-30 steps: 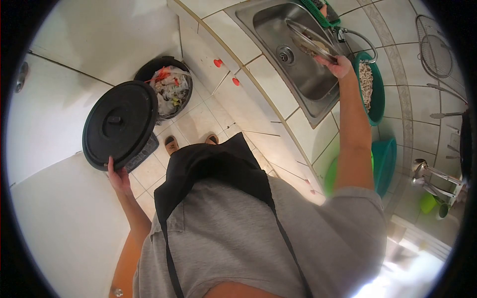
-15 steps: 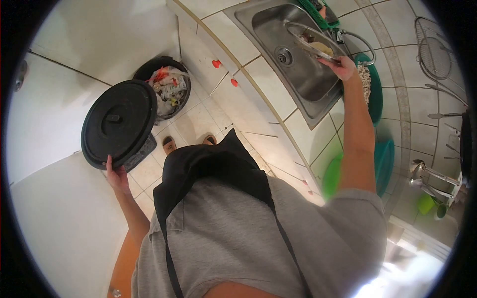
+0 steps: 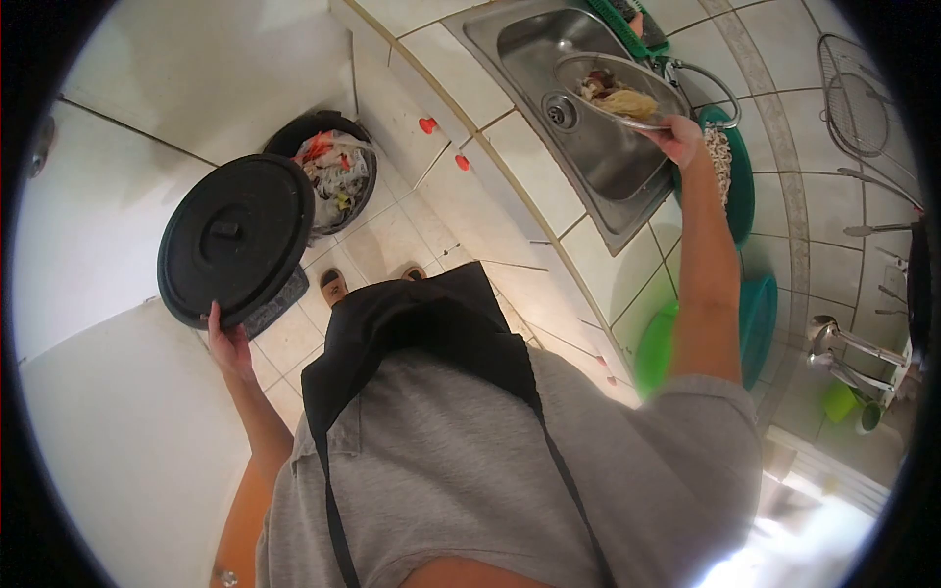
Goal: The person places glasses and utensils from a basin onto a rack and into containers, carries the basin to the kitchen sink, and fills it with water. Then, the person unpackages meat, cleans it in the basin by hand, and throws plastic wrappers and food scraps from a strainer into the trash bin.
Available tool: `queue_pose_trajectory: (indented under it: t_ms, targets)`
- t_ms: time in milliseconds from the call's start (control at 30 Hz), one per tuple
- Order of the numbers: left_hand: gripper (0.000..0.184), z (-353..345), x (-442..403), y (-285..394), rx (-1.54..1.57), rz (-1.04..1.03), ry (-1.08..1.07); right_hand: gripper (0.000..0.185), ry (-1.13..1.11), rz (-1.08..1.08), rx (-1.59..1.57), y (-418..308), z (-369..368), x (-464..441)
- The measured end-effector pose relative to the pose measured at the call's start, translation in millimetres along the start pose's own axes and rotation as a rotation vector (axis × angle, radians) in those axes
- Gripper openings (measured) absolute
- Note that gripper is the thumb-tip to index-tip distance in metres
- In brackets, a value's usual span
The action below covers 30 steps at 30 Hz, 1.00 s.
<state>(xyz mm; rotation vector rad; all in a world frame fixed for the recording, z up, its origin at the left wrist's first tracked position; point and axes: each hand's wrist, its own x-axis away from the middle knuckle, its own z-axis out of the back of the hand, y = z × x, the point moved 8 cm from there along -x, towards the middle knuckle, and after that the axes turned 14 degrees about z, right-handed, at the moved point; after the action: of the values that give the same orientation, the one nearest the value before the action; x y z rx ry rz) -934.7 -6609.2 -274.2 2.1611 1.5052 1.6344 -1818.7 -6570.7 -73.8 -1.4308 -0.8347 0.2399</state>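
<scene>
My left hand (image 3: 229, 343) grips the near edge of a round black bin lid (image 3: 230, 257), which is held up with its knobbed top facing me. Behind the lid, partly covered by it, stands a black trash bin (image 3: 365, 181) holding a plastic bag (image 3: 338, 171) of waste. My right hand (image 3: 679, 142) has its fingers closed on the rim of a shallow round plate (image 3: 655, 120), held tilted above the steel sink (image 3: 544, 59). On the plate lie pale yellowish and dark brown food scraps (image 3: 623, 101).
A green rack (image 3: 622, 22) and a faucet hose (image 3: 711, 73) are behind the sink. Green basins (image 3: 745, 186) stand to its right on the tiled counter (image 3: 622, 279). Red knobs (image 3: 427, 125) stick out from the cabinet front. Utensils (image 3: 848, 348) hang on the wall at right.
The plate has tipped so its inside and the scraps now face me more. The lid has shifted very slightly; my left hand keeps its hold.
</scene>
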Motion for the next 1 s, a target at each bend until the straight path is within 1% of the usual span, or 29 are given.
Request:
queue_pose_trajectory:
  t_ms: [67, 167, 200, 233, 367, 467, 567, 667, 800, 900, 1000]
  targets:
    - [0.031, -1.8, 0.7, 0.2, 0.002, 0.000, -0.006, 0.039, 0.057, -0.018, -0.035, -2.7, 5.2, 0.6]
    - [0.033, -2.8, -0.6, -1.1, 0.012, 0.000, 0.006, 0.040, 0.032, -0.002, -0.044, -8.2, 0.4, 4.5]
    - [0.033, -6.1, -0.1, -0.6, 0.014, -0.014, -0.023, 0.040, 0.032, -0.003, -0.043, -11.1, -2.9, 9.2]
    - [0.034, -9.3, 0.5, -0.1, 0.016, -0.028, -0.053, 0.040, 0.037, 0.010, -0.036, -15.4, -4.8, 14.6]
    - [0.034, -8.7, -1.5, -3.1, 0.009, 0.002, -0.047, 0.041, 0.083, 0.028, 0.013, -29.2, -19.3, 37.8]
    - [0.034, -14.7, 1.3, -3.7, 0.012, -0.014, -0.051, 0.041, 0.018, 0.028, 0.000, -28.4, -13.7, 27.3]
    - [0.036, -6.7, -4.8, -4.4, 0.017, -0.012, -0.023, 0.041, 0.073, -0.002, -0.019, -30.1, -10.1, 27.3]
    - [0.038, -7.6, -5.7, -5.2, 0.018, -0.008, -0.019, 0.040, 0.060, 0.032, 0.005, -34.4, -6.0, 24.6]
    - [0.037, -13.8, -3.5, -3.9, 0.011, -0.028, -0.044, 0.038, 0.028, 0.027, -0.008, -34.6, -3.0, 18.2]
    - [0.036, -11.7, -5.0, -3.4, 0.013, -0.024, -0.046, 0.042, 0.096, 0.011, -0.053, -37.4, -0.3, 21.0]
    - [0.035, -8.4, -8.1, -3.3, 0.007, -0.012, -0.041, 0.036, 0.054, 0.014, -0.007, -40.6, 0.0, 21.8]
